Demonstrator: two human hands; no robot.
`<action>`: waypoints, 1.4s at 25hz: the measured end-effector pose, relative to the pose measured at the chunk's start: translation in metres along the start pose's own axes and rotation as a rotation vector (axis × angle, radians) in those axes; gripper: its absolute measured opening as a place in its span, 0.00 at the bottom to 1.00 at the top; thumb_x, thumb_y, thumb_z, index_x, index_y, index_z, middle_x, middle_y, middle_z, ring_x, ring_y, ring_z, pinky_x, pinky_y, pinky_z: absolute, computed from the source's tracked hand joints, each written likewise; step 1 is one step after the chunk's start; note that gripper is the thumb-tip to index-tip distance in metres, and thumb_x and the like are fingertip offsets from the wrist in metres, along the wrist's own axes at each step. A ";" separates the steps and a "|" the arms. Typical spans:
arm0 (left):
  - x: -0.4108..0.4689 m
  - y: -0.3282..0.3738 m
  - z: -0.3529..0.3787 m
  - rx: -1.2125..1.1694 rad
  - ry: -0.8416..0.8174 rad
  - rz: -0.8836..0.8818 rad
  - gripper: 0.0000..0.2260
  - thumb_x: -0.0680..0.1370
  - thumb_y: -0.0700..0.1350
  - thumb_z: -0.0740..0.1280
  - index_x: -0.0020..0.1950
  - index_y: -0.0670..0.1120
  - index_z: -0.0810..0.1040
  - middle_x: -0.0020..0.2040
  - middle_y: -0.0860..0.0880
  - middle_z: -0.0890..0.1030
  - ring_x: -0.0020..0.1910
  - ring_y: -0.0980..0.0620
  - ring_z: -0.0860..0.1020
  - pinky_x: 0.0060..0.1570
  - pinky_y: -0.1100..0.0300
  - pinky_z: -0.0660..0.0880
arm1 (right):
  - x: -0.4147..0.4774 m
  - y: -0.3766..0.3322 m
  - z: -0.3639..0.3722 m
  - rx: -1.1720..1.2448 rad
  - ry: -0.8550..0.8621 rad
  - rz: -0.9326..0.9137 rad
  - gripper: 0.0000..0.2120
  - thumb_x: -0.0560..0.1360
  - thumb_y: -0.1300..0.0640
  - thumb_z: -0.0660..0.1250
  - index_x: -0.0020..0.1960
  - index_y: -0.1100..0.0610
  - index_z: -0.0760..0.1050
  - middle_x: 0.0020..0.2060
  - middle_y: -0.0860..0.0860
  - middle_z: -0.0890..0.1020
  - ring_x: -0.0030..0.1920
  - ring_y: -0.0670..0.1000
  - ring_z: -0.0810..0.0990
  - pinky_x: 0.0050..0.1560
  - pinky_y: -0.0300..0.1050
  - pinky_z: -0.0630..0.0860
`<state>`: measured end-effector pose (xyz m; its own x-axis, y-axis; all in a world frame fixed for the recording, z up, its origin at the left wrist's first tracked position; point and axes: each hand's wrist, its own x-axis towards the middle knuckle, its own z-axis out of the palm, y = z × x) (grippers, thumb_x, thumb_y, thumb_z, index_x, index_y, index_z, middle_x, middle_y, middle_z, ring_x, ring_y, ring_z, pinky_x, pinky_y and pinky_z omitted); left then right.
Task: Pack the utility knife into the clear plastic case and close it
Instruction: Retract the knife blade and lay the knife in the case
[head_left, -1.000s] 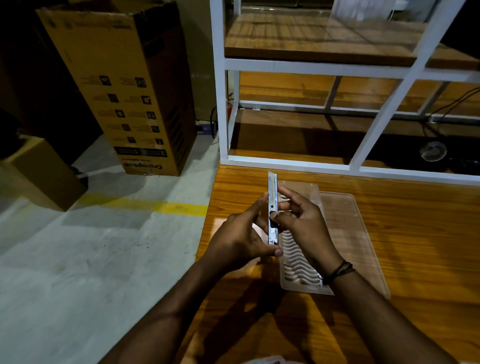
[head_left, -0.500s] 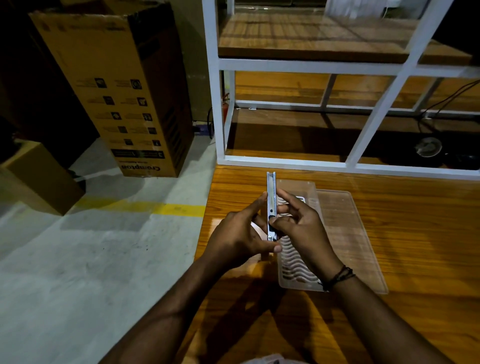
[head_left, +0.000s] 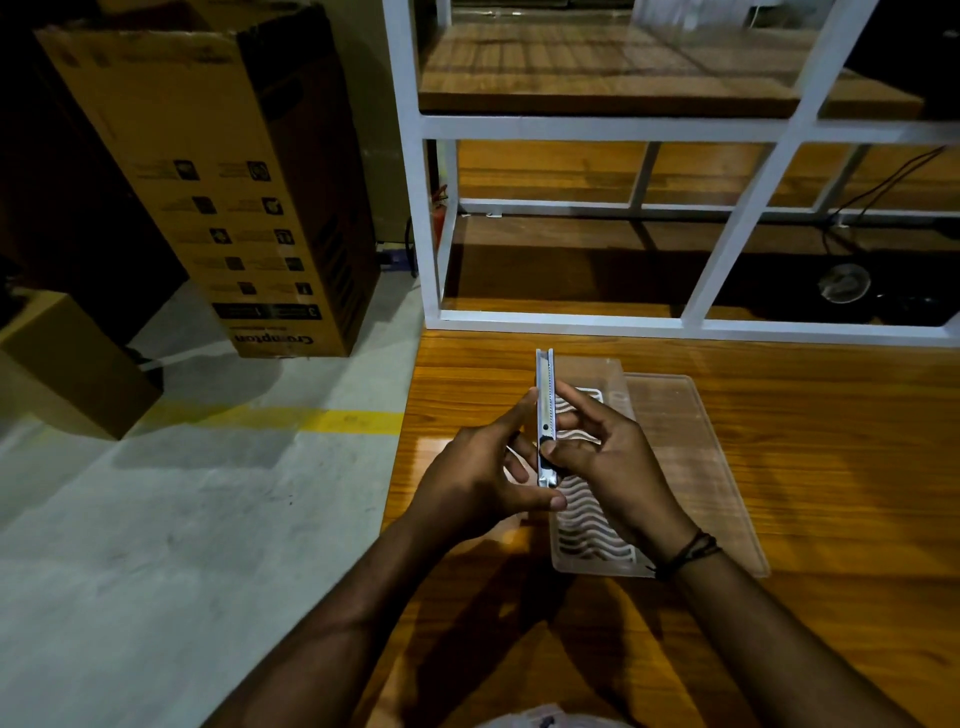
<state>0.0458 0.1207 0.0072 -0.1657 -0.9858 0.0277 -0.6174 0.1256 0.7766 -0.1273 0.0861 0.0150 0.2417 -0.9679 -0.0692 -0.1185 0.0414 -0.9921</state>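
A slim silver utility knife (head_left: 545, 400) stands almost upright above the wooden table, its tip pointing away from me. My left hand (head_left: 478, 478) pinches it from the left and my right hand (head_left: 608, 462) grips it from the right, thumb on the dark slider. Under the hands lies the clear plastic case (head_left: 675, 467), opened flat: a tray half with a white wavy insert on the left and a plain lid half on the right. My right hand and wrist cover part of the insert.
The wooden table (head_left: 805, 519) runs right and toward me; its left edge drops to a grey floor with a yellow line (head_left: 311, 418). A white metal shelf frame (head_left: 691, 322) stands at the table's back edge. A tall cardboard box (head_left: 223, 182) stands on the floor at left.
Both hands keep the knife in nearly the same place. My right thumb has slid slightly down the handle. The camera view has shifted a little.
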 end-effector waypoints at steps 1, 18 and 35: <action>0.000 -0.001 0.001 0.038 -0.006 0.013 0.53 0.67 0.56 0.82 0.83 0.59 0.53 0.53 0.56 0.83 0.46 0.58 0.81 0.46 0.52 0.82 | 0.000 0.002 -0.002 -0.007 0.014 0.004 0.33 0.73 0.70 0.71 0.74 0.48 0.71 0.52 0.60 0.81 0.44 0.57 0.86 0.50 0.56 0.84; 0.014 -0.011 0.017 0.278 -0.190 -0.054 0.45 0.71 0.56 0.79 0.83 0.54 0.59 0.77 0.50 0.70 0.64 0.50 0.76 0.59 0.56 0.77 | 0.005 0.034 -0.015 -0.756 0.008 0.005 0.31 0.70 0.66 0.68 0.72 0.52 0.72 0.56 0.55 0.84 0.56 0.54 0.82 0.49 0.33 0.69; 0.011 -0.014 0.020 0.232 -0.190 -0.085 0.45 0.71 0.57 0.78 0.82 0.58 0.59 0.74 0.51 0.73 0.61 0.52 0.78 0.57 0.54 0.79 | 0.024 0.049 -0.008 -0.984 -0.018 0.140 0.20 0.70 0.64 0.67 0.62 0.57 0.78 0.62 0.60 0.73 0.58 0.63 0.79 0.58 0.53 0.78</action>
<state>0.0373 0.1108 -0.0155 -0.2330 -0.9581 -0.1667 -0.7905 0.0868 0.6063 -0.1351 0.0624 -0.0341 0.1775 -0.9658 -0.1888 -0.8914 -0.0765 -0.4467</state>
